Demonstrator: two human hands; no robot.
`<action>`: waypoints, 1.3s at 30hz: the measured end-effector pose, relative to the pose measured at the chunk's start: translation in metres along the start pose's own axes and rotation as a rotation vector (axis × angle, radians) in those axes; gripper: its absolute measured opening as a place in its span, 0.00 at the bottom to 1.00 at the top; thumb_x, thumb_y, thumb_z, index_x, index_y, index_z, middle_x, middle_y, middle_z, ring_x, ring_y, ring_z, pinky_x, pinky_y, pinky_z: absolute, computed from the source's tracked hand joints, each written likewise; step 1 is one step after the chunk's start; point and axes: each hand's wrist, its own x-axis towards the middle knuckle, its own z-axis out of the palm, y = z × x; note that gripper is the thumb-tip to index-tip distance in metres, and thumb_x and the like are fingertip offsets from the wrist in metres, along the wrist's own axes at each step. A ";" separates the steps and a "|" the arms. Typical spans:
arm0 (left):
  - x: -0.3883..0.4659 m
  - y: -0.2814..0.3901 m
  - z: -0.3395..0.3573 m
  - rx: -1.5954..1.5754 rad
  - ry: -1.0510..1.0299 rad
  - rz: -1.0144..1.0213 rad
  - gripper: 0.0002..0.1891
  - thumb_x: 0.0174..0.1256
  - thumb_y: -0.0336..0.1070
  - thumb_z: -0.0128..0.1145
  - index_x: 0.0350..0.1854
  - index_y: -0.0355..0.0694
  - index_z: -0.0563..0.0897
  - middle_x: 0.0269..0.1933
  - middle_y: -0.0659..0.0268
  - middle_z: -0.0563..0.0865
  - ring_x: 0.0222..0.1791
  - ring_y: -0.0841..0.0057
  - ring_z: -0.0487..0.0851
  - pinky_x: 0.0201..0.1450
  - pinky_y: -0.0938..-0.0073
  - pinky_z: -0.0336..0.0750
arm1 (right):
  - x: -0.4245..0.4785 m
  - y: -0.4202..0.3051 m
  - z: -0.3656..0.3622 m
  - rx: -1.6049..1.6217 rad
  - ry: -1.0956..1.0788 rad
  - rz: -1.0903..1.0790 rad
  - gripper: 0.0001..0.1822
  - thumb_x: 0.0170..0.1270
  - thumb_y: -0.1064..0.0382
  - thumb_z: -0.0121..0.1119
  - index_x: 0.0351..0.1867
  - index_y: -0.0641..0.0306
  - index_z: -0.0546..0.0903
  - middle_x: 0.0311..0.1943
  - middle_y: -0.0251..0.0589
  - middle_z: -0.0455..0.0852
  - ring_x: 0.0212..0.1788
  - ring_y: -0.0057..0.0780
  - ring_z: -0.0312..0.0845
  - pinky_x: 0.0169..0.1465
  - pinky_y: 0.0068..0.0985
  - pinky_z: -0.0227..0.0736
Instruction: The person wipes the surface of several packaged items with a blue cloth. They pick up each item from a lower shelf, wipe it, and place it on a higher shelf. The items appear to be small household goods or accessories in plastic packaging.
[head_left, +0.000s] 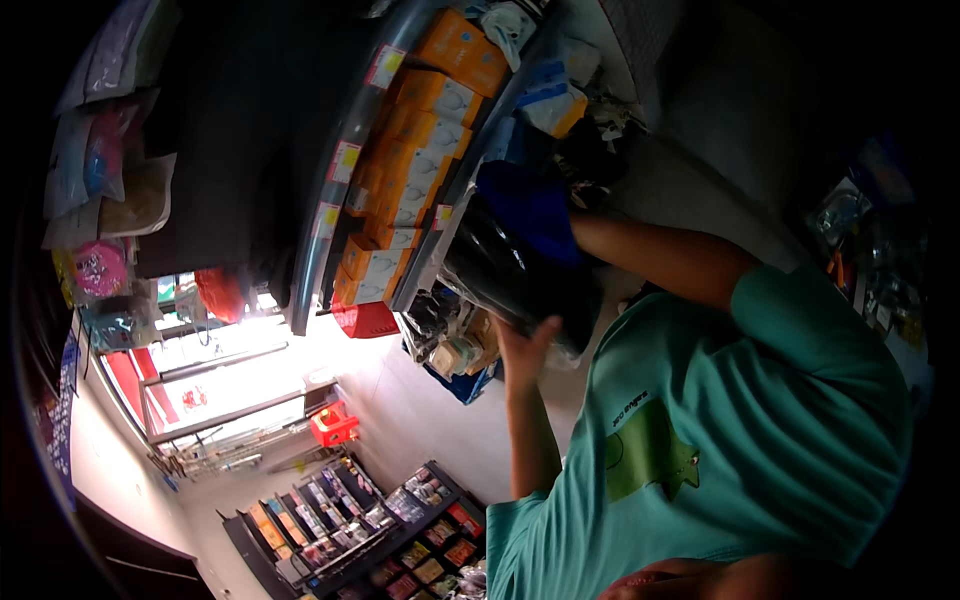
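Note:
A dark, glossy package in clear plastic (517, 262) lies in front of me, tilted beside the shelf edge. At its lower edge my left hand (525, 349) grips it, with the thumb over the near side. A deep blue thing, perhaps cloth or a bag (525, 202), lies against the package's upper end. My right forearm reaches to this blue thing, and the hand itself is hidden behind or inside it, so its grip cannot be seen.
Orange-and-white light bulb boxes (424, 172) line a shelf with price tags (345, 161). Below stands a blue crate (469, 386) of packaged goods, near a red container (367, 320). A red plastic stool (334, 424) and dark display racks (322, 517) stand farther off. Bagged goods hang at left.

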 end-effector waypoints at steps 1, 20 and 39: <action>0.015 0.012 0.000 -0.145 0.037 0.018 0.43 0.51 0.30 0.67 0.68 0.34 0.55 0.61 0.57 0.70 0.59 0.69 0.70 0.63 0.70 0.62 | -0.015 0.001 -0.007 0.097 0.033 0.063 0.20 0.69 0.55 0.45 0.57 0.62 0.71 0.59 0.50 0.70 0.61 0.41 0.66 0.63 0.35 0.60; 0.088 0.062 0.024 -0.504 0.279 -0.062 0.15 0.72 0.43 0.47 0.44 0.34 0.78 0.39 0.63 0.83 0.36 0.81 0.79 0.41 0.82 0.74 | -0.088 -0.085 -0.042 -0.143 0.432 0.021 0.14 0.70 0.57 0.44 0.50 0.61 0.74 0.47 0.50 0.77 0.49 0.37 0.75 0.52 0.33 0.70; 0.073 0.093 0.007 -0.718 -0.036 -0.111 0.29 0.73 0.51 0.42 0.62 0.28 0.67 0.61 0.50 0.73 0.62 0.61 0.70 0.65 0.56 0.63 | -0.036 -0.041 -0.054 -0.778 -0.096 -0.141 0.13 0.70 0.57 0.45 0.48 0.62 0.73 0.42 0.47 0.79 0.44 0.35 0.77 0.48 0.32 0.72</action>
